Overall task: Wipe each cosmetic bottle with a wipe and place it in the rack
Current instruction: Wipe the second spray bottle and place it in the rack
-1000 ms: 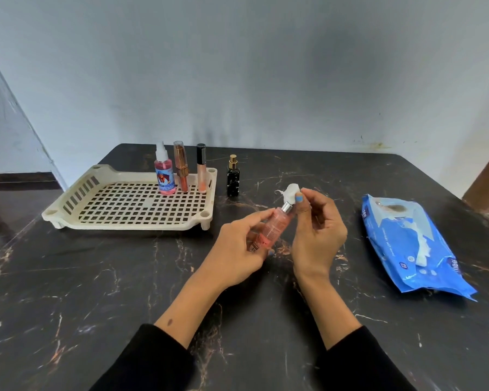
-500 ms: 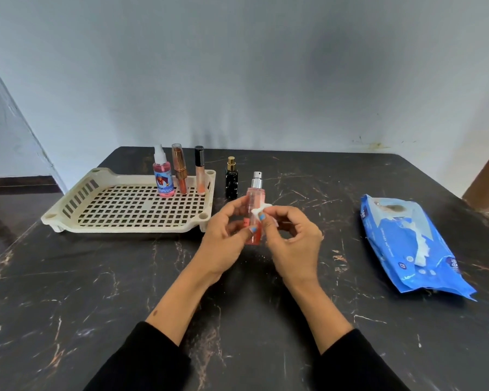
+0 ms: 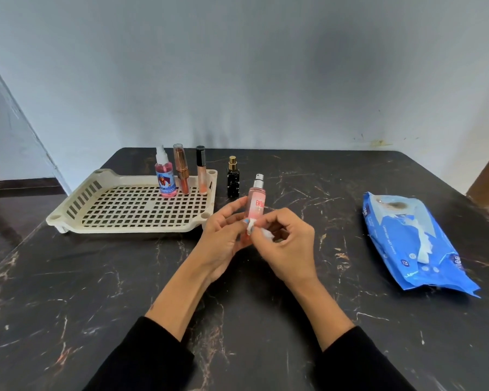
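Note:
My left hand grips a pink spray bottle upright above the table, its silver nozzle on top. My right hand pinches a small white wipe against the bottle's lower part. A cream slotted rack lies to the left. At its far right edge stand a pink spray bottle with a blue label, a copper tube and a black-capped gloss tube. A small black bottle with a gold cap stands on the table just right of the rack.
A blue pack of wipes lies on the right of the dark marble table, with a white wipe sticking out of its opening. A pale wall rises behind the table's far edge.
The pink bottle went from tilted to upright. The wipe moved from its nozzle down to its lower body. Both hands shifted slightly away from me.

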